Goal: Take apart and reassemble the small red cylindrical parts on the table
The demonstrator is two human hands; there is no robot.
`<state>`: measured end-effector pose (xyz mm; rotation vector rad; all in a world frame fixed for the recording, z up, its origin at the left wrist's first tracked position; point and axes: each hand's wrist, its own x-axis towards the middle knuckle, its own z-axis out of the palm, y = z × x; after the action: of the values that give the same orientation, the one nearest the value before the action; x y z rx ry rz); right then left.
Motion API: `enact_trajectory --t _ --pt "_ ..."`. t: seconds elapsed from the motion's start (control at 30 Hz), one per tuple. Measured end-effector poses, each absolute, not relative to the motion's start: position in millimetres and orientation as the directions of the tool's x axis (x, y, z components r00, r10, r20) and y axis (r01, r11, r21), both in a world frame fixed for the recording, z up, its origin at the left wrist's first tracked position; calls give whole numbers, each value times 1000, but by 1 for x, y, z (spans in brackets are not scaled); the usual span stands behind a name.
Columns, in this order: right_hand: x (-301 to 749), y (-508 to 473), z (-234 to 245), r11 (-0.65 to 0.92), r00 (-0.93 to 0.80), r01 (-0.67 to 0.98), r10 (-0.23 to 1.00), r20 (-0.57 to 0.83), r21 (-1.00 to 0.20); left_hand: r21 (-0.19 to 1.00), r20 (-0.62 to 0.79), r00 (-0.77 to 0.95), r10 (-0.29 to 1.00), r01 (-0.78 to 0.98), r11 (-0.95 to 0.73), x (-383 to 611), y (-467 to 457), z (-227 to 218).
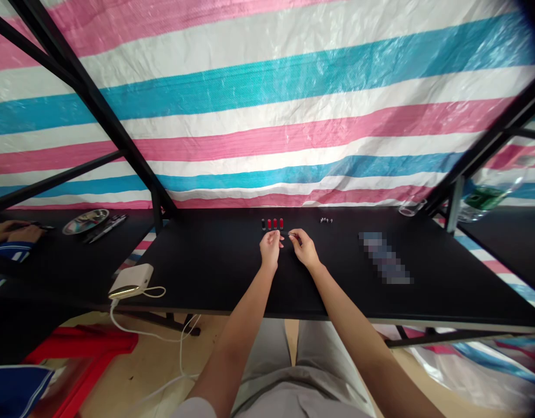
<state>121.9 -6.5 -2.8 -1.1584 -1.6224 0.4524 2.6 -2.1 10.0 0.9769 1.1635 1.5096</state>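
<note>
My left hand [270, 251] is closed in a pinch just above the black table, at its middle. Close by on the right, my right hand [305, 249] also pinches with thumb and forefinger. A thin dark piece [290, 234] shows at the right fingertips; it is too small to name. Whatever the left fingers hold is hidden. Right behind the left hand stands a short row of small red cylinders [275, 223] with a black cylinder [263, 224] at its left end. Farther right lie several tiny silvery pieces [326, 220].
A white power bank [132, 281] with a cable sits at the table's [198, 278] left front. A blurred flat object [385, 258] lies to the right. At the back right is a clear cup [412, 206]. Another person's hands [21, 232] are at the far-left table, near a metal dish [85, 222].
</note>
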Motion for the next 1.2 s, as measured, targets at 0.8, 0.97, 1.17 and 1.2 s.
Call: enact_trajectory --t 0.8,0.97,1.17,1.2 --pt "125 -1 -13 438 -16 484 870 493 -757 973 58 -213 975 -206 -103 2 0 6" --pt "127 1 -14 459 -34 559 845 534 -690 969 49 -342 938 -211 -127 0 3 3" --pt "127 -2 -8 468 12 525 831 556 -711 963 35 -368 929 -235 -129 -2 4 2" --pt "126 -3 -5 479 17 503 827 562 -719 968 42 -337 941 -220 -122 -1 3 3"
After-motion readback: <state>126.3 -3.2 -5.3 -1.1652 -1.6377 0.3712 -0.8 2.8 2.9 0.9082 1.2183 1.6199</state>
